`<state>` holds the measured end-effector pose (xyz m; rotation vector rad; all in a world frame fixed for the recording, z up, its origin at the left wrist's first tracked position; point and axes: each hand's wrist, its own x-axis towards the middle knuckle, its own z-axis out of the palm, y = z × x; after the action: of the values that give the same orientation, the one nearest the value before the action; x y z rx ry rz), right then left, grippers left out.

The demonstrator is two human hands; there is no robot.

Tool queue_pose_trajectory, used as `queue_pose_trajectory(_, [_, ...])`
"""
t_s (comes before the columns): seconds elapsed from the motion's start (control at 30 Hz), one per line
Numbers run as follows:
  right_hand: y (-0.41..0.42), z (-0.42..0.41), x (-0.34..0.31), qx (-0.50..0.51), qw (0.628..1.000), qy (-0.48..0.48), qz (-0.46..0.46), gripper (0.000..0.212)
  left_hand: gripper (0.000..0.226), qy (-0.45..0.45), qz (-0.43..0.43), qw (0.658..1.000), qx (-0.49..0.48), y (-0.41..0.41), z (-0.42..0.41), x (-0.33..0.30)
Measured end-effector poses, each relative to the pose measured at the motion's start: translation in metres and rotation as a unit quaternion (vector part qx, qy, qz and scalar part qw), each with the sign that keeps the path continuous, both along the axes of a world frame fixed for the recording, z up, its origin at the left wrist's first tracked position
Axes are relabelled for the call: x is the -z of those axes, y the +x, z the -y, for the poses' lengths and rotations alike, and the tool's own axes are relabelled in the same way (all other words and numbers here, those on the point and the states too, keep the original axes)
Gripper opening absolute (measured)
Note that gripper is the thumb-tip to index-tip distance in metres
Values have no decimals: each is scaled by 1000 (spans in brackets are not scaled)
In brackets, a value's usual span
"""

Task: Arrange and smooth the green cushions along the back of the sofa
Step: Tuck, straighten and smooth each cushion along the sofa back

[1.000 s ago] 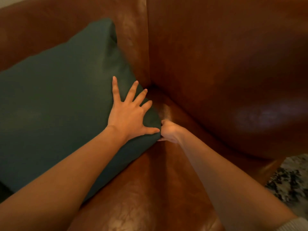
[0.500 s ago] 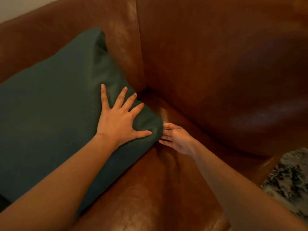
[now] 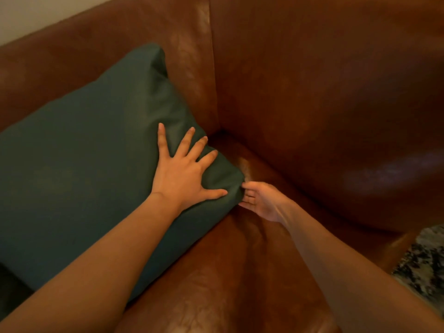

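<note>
A large dark green cushion (image 3: pixel 91 164) leans against the back of the brown leather sofa (image 3: pixel 300 92), its right edge near the sofa's inner corner. My left hand (image 3: pixel 185 174) lies flat on the cushion's lower right part, fingers spread, holding nothing. My right hand (image 3: pixel 260 200) is at the cushion's lower right corner, palm turned toward it, fingers loosely apart and touching the fabric edge; no grip shows.
The sofa's armrest (image 3: pixel 348 152) rises on the right, close to my right hand. The leather seat (image 3: pixel 228 284) stretches toward me. A dark-and-light patterned rug (image 3: pixel 422 267) shows at the lower right. A pale wall (image 3: pixel 36 13) is above the sofa back.
My right hand, a closed fist at the cushion's corner one second ago, has opened its fingers. The left hand stays flat on the cushion. The camera view has shifted slightly.
</note>
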<state>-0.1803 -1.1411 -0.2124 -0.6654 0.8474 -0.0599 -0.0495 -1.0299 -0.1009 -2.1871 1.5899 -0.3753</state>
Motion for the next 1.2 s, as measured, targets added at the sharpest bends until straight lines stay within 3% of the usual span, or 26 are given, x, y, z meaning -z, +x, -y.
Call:
queue_pose_trajectory(0.3, [-4, 0, -9, 12, 998, -13, -64, 39, 92, 10, 2, 1000, -5, -3, -1, -1])
queue_pose_trajectory(0.6, [-11, 2, -4, 31, 997, -68, -36, 9, 91, 6, 8, 1000, -6, -1, -3, -3])
queue_pose_trajectory(0.83, [-6, -4, -5, 66, 987, -130, -69, 24, 88, 10, 6, 1000, -4, 3, -8, -8])
queue_pose_trajectory(0.93, [-7, -8, -6, 35, 979, -181, -87, 28, 87, 13, 6, 1000, -3, 2, -11, -10])
queue_pose_trajectory(1.03, [-8, -5, -5, -35, 955, -264, -127, 18, 87, 13, 6, 1000, -5, -1, -10, -10])
queue_pose_trajectory(1.13, [-16, 0, -3, -51, 965, -242, -90, 9, 87, 4, 5, 1000, -5, -3, -8, -10])
queue_pose_trajectory(1.2, [-19, 0, 0, -26, 979, -200, -38, 14, 88, -1, 2, 1000, -3, -2, -11, -11])
